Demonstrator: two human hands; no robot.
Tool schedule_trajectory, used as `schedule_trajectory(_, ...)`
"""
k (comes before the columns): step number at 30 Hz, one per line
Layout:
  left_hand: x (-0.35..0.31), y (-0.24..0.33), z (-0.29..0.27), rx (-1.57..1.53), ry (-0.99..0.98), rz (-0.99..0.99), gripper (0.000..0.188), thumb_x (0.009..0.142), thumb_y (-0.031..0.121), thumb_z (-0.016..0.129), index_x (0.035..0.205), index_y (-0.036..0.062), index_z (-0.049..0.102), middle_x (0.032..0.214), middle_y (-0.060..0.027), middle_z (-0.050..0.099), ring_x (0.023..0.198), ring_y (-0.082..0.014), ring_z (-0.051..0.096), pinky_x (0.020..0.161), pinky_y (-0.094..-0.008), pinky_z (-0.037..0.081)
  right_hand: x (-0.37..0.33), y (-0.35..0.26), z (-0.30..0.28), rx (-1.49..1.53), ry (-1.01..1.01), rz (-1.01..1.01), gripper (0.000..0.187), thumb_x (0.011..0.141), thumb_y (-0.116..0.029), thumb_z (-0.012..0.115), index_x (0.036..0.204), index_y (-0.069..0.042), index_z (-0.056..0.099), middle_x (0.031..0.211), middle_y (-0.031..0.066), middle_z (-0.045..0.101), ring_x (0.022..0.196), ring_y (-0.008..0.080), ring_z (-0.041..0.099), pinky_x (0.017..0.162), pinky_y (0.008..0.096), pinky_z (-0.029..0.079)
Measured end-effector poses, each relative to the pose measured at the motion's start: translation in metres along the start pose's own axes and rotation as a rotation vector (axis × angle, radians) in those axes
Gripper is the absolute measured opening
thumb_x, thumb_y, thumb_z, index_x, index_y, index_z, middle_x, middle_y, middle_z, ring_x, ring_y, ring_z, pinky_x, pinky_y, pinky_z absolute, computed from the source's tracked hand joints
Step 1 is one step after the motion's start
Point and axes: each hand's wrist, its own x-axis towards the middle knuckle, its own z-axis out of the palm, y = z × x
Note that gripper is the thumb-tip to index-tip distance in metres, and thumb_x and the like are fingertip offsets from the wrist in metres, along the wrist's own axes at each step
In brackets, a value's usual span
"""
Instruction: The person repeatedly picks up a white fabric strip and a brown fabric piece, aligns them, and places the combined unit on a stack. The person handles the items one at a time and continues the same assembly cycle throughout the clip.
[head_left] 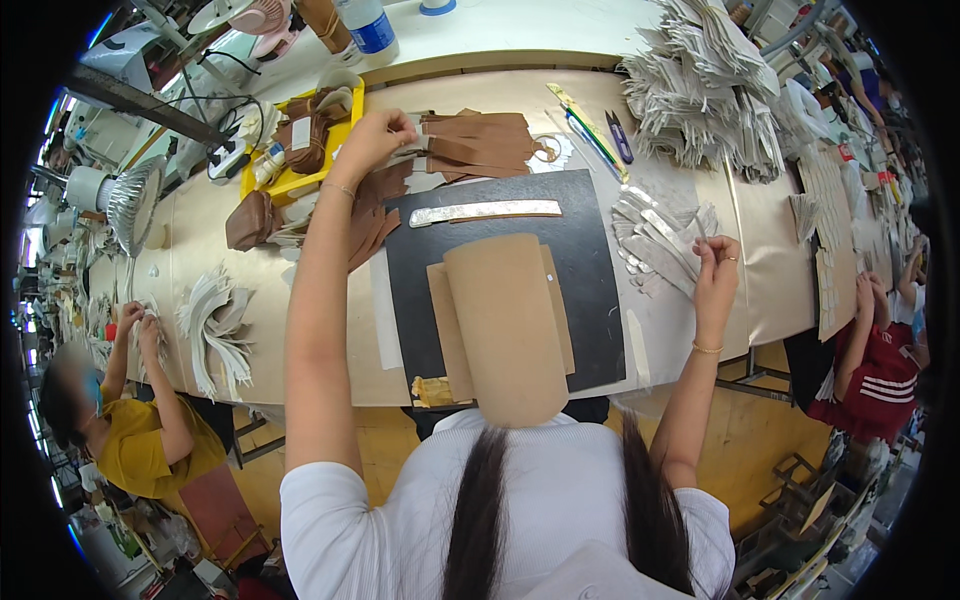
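At the far left of the work mat, my left hand (372, 147) is closed, its fingertips beside the pale ends of a stack of brown leather-like strips (485, 140). What it pinches, if anything, is too small to make out. My right hand (717, 275) is closed at the near right edge of a fanned pile of pale strips (650, 235), its fingers on the end of one. Between my hands, a black mat (590, 290) bears a long pale strip (487, 212) lying crosswise. Nearer to me, a curved tan board (505, 320) rests over flat tan pieces (452, 330).
A yellow crate (350, 105) with brown bundles stands at the far left. Blue thread snips (619, 137) and pens (592, 135) lie beyond the mat. Large stacks of pale strips (700, 90) fill the far right. Co-workers (160, 430) sit at both sides.
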Motion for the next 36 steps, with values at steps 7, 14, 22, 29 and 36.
schedule_trajectory(7,-0.03,0.125,-0.025,-0.537,-0.038,0.114,0.018,0.086,0.011,0.063,0.099,-0.0018,0.064,0.078,-0.0055,0.064,0.063,-0.0099,0.062,0.058,-0.0217,0.048,0.004,-0.04,-0.018,0.298,0.014,-0.026,0.011,0.092,-0.001,0.054,0.103,0.002,0.054,0.094,0.0094,0.065,0.081,0.0118,0.061,0.072,0.0221,0.049)
schedule_trajectory(14,-0.144,0.189,-0.035,-1.078,-0.162,0.06,0.023,0.085,0.003,0.064,0.106,-0.006,0.059,0.082,-0.0116,0.066,0.071,-0.0165,0.067,0.062,-0.0224,0.054,-0.006,-0.086,-0.035,0.414,0.024,-0.028,0.016,0.091,-0.009,0.059,0.103,0.002,0.059,0.087,0.0099,0.065,0.067,0.0108,0.059,0.065,0.0227,0.049)
schedule_trajectory(22,-0.222,0.154,0.025,-1.256,-0.203,-0.486,0.02,0.086,0.0,0.061,0.105,-0.007,0.058,0.081,-0.0134,0.065,0.068,-0.0188,0.068,0.059,-0.0246,0.056,-0.039,-0.154,-0.023,0.643,-0.614,0.141,0.012,0.084,-0.008,0.067,0.087,0.002,0.061,0.072,0.0086,0.063,0.049,0.0084,0.054,0.044,0.0178,0.043)
schedule_trajectory(29,-0.237,0.14,0.031,-1.253,-0.171,-0.413,0.023,0.092,0.008,0.054,0.107,-0.0091,0.057,0.088,-0.0198,0.065,0.076,-0.0226,0.069,0.066,-0.0262,0.057,-0.053,-0.193,0.036,0.38,-1.167,0.436,0.017,0.082,-0.013,0.071,0.083,0.002,0.064,0.064,0.0028,0.062,0.047,0.0047,0.055,0.043,0.0159,0.042)
schedule_trajectory(36,-0.238,0.145,0.025,-1.328,-0.181,-0.478,0.043,0.1,0.026,0.038,0.11,-0.0135,0.054,0.091,-0.0228,0.065,0.076,-0.0261,0.069,0.068,-0.0289,0.058,-0.055,-0.192,0.051,0.331,-1.213,0.382,0.019,0.082,-0.015,0.071,0.081,0.003,0.064,0.061,0.0029,0.061,0.047,0.0047,0.056,0.043,0.0175,0.043)
